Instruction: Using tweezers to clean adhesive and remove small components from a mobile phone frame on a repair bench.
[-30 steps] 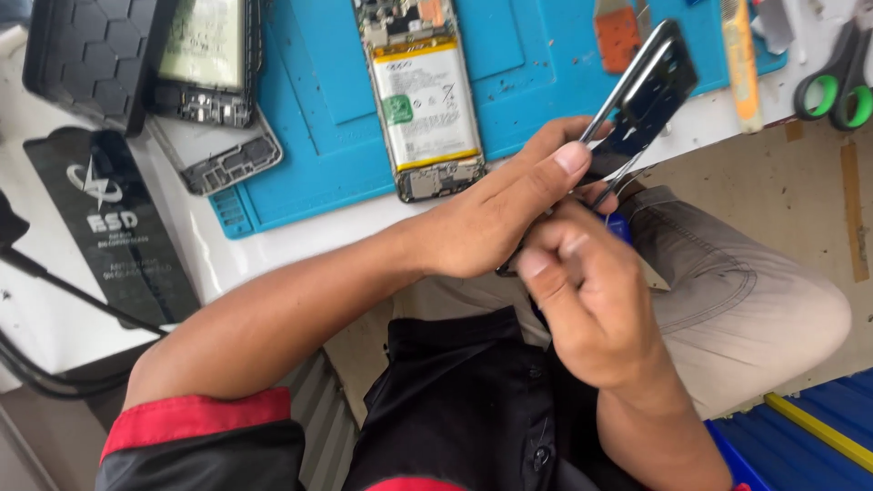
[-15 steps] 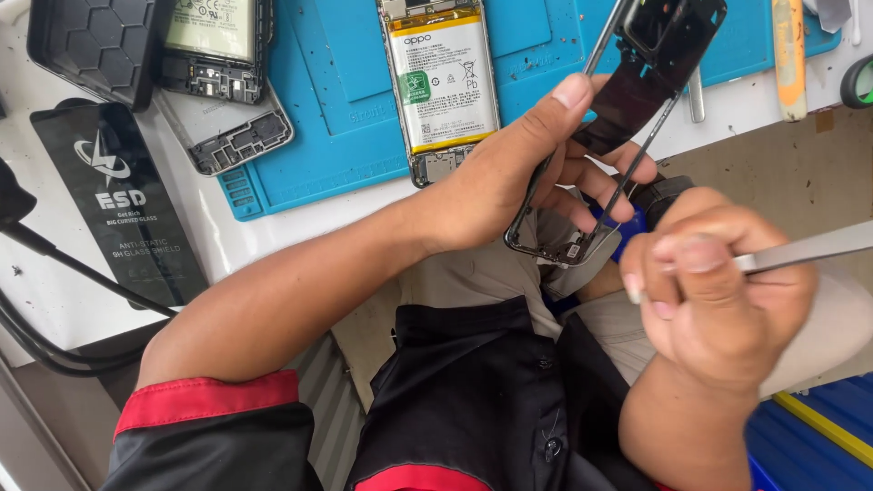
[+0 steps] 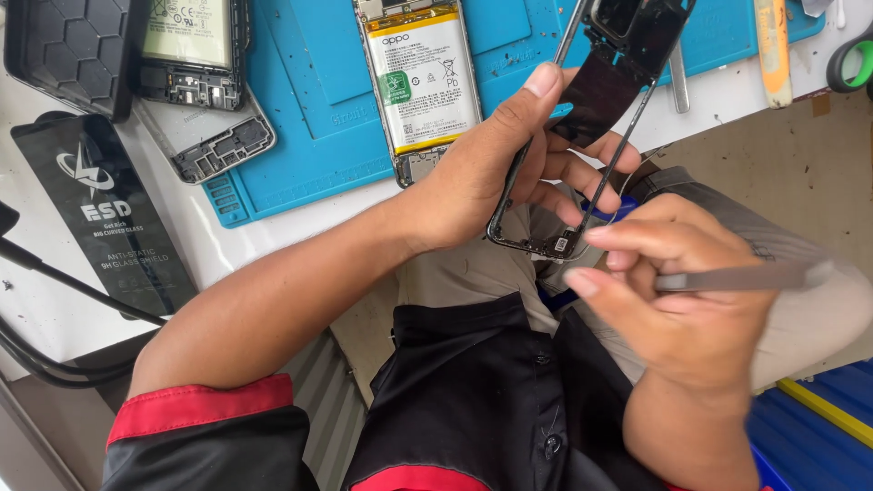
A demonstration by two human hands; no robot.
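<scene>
Head view: left hand (image 3: 496, 177) grips phone frame (image 3: 591, 118) upper centre; right hand (image 3: 682, 309) pinches tweezers (image 3: 741, 277) centre right; opened phone (image 3: 420, 82) on blue mat (image 3: 300, 109).

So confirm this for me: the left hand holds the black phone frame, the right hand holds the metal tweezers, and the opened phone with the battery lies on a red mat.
Not quite: the mat is blue, as the head view shows. The left hand does hold the black phone frame, the right hand holds the metal tweezers, and the opened phone with the battery lies on that mat.

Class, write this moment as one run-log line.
left hand: holds phone frame | right hand: pinches metal tool | blue mat: opened phone, battery showing | posture: frame held over lap
</scene>
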